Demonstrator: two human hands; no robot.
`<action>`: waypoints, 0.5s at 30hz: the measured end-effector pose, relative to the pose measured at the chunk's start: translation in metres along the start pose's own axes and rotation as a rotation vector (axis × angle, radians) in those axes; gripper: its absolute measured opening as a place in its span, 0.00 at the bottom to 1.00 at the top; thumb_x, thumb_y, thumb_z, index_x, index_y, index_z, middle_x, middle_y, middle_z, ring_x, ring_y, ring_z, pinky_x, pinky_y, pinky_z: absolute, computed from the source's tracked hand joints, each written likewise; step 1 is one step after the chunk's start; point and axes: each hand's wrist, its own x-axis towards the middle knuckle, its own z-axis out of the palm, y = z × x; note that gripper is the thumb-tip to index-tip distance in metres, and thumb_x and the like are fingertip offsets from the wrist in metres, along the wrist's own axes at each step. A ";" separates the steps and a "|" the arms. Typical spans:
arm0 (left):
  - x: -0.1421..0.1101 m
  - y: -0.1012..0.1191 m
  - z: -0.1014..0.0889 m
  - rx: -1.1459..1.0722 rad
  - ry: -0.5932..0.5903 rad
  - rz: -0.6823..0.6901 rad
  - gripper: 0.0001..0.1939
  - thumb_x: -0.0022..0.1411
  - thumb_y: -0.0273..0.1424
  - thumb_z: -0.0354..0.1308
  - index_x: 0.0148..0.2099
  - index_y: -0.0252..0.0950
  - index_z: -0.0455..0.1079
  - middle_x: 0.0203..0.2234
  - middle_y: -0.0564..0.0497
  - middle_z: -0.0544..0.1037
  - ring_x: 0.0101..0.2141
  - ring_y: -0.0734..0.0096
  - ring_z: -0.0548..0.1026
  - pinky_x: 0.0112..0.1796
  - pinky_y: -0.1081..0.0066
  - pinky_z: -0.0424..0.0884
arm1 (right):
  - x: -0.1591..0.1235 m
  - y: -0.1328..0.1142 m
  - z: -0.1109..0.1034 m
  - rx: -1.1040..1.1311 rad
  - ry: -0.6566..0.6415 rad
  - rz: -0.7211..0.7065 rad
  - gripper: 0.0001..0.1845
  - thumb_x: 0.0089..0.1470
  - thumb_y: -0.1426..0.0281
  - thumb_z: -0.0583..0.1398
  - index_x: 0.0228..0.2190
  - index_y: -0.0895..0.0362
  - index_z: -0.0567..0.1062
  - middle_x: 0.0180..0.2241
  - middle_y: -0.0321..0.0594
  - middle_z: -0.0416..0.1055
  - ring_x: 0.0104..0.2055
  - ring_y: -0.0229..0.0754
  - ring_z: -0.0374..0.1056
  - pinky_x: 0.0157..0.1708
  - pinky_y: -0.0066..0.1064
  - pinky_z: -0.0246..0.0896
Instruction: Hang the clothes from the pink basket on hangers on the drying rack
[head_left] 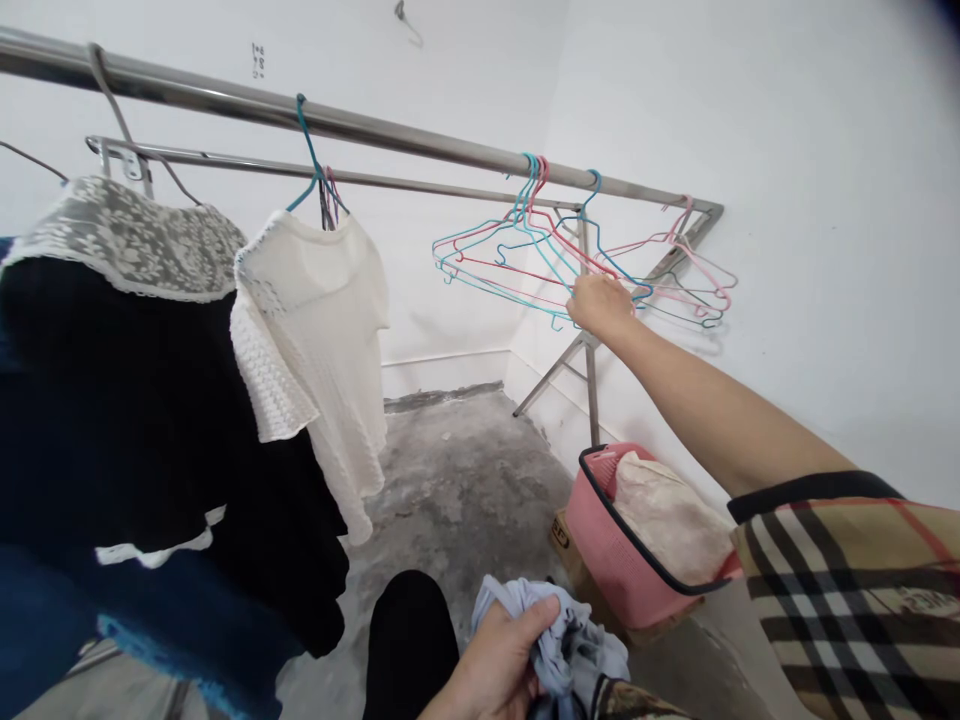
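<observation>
- Cloth bundle (577, 635), pale blue and crumpled, is filling the left hand (506, 645) at the bottom centre of the frame, bulging above and to the right of its fingers.
- That hand is holding the folds in a narrow grip, its thumb lying across them.
- The right hand (602, 305) is reaching in from the right edge to right of centre, curling closed on the lower right ends of turquoise, red and blue clothes hangers (537, 185); its fingertips are hiding, so I cannot tell exactly which ones it is gripping.
- These hangers are hanging by their hooks from a steel rail (427, 147), up and left of that hand.
- A pink hanger (670, 238) is hanging farther right.
- A white knit top (322, 290) is hanging left of centre, beside a black garment (135, 400).
- At lower right, a pink basket (604, 550) is holding cream fabric (667, 515).
</observation>
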 end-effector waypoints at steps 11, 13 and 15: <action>0.004 -0.005 0.000 0.027 0.028 -0.002 0.25 0.43 0.40 0.74 0.40 0.31 0.74 0.31 0.42 0.81 0.33 0.58 0.80 0.35 0.65 0.75 | 0.007 -0.045 -0.040 1.439 -0.062 0.190 0.05 0.58 0.70 0.55 0.30 0.57 0.67 0.14 0.24 0.46 0.14 0.28 0.38 0.14 0.22 0.34; 0.002 -0.002 0.003 0.026 0.043 -0.003 0.24 0.43 0.39 0.74 0.40 0.31 0.74 0.30 0.43 0.81 0.33 0.59 0.79 0.36 0.65 0.75 | -0.004 -0.043 -0.042 1.486 -0.068 0.161 0.09 0.59 0.65 0.57 0.30 0.56 0.66 0.14 0.23 0.46 0.14 0.27 0.37 0.14 0.21 0.32; 0.000 0.000 0.007 0.016 0.053 0.009 0.22 0.44 0.37 0.73 0.40 0.31 0.73 0.30 0.43 0.81 0.34 0.59 0.79 0.36 0.65 0.74 | -0.026 -0.037 -0.040 1.515 -0.096 0.126 0.12 0.58 0.60 0.59 0.30 0.55 0.66 0.14 0.23 0.46 0.13 0.27 0.37 0.14 0.21 0.32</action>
